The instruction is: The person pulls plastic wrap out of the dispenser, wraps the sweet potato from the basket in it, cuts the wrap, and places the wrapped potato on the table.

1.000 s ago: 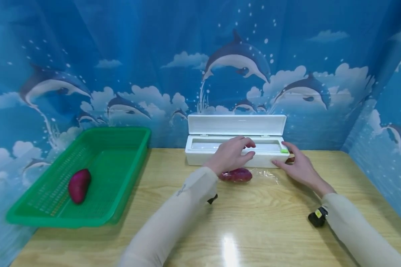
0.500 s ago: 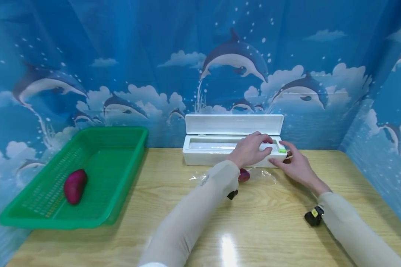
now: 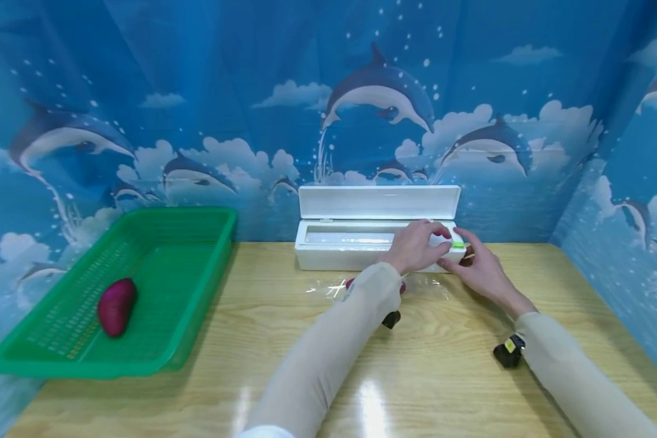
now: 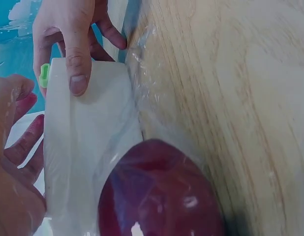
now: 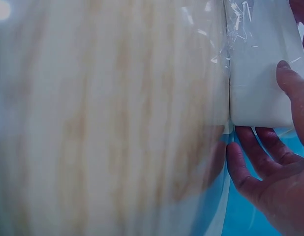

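A white cling film dispenser (image 3: 328, 260) stands against the backdrop with its lid (image 3: 380, 202) raised. My right hand (image 3: 484, 271) grips its right end, the thumb on the front face, as the right wrist view shows. Beside that hand is a green slide cutter (image 3: 458, 244) on the dispenser's top edge. My left hand (image 3: 417, 246) is over the right part of the dispenser, fingers bent and apart, with nothing pinched between them. Clear film (image 3: 322, 287) hangs from the front onto the table, covering a purple sweet potato (image 4: 162, 196). My left sleeve hides most of that sweet potato in the head view.
A green plastic basket (image 3: 87, 368) is on the table's left side, holding another purple sweet potato (image 3: 117, 307). Behind everything hangs a blue dolphin-print curtain (image 3: 241, 91). The wooden table (image 3: 443, 371) extends in front of the dispenser.
My left hand has moved right along the dispenser, close to the green cutter, and its sleeve now covers most of the wrapped sweet potato. My right hand has kept its hold on the end.
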`<control>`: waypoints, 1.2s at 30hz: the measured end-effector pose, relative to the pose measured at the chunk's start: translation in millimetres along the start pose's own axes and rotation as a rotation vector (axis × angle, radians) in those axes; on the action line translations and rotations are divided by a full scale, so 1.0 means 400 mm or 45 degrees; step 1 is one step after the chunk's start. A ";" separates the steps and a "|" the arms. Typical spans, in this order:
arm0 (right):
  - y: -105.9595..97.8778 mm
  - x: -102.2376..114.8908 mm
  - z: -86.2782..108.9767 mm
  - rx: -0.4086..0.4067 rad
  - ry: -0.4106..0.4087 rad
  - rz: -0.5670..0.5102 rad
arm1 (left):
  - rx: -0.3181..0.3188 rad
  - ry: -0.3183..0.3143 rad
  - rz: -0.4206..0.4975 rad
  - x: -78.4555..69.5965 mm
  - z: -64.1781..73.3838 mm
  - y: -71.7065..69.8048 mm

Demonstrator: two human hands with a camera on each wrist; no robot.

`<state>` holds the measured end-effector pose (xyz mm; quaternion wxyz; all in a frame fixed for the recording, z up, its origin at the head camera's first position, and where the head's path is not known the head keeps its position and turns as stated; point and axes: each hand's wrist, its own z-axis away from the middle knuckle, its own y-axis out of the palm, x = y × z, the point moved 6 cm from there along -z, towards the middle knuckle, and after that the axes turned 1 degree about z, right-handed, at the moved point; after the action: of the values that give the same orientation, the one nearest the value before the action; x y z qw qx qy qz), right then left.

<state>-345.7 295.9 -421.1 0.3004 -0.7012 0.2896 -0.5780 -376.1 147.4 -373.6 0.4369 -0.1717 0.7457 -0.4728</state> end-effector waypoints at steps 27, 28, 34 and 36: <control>0.002 -0.005 -0.001 -0.001 0.025 -0.004 | -0.075 -0.114 -0.134 0.001 -0.020 0.026; 0.002 -0.004 -0.001 -0.001 0.029 -0.006 | -0.076 -0.109 -0.131 0.000 -0.019 0.025; 0.003 0.001 -0.002 0.000 0.046 -0.016 | -0.051 -0.091 -0.154 -0.005 -0.010 0.022; 0.003 0.003 -0.003 0.003 0.048 -0.012 | -0.024 -0.099 -0.185 -0.007 -0.007 0.023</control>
<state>-346.9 294.0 -421.0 0.2929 -0.6913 0.2911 -0.5930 -375.5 155.3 -379.6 0.4283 -0.2476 0.7182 -0.4893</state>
